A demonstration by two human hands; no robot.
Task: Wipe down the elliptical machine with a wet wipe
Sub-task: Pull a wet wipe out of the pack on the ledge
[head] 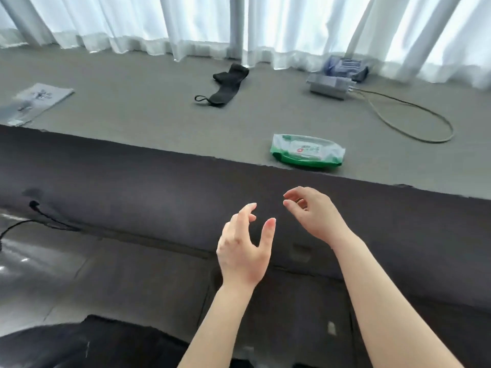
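Near the front edge of the grey ledge (148, 120), toward its right half, we see the green-and-white wet wipe pack (307, 150) lying flat. Below it, in front of the ledge's dark face, our left hand (244, 248) and right hand (312, 212) hang in the air with fingers loosely curled, grasping nothing and touching nothing. Farther back on the ledge lie a black sock (227, 86), a booklet (37, 100) at the left end and a grey box (330, 86) with a looping cable (414, 120). White curtains (292, 25) hang along the back edge.
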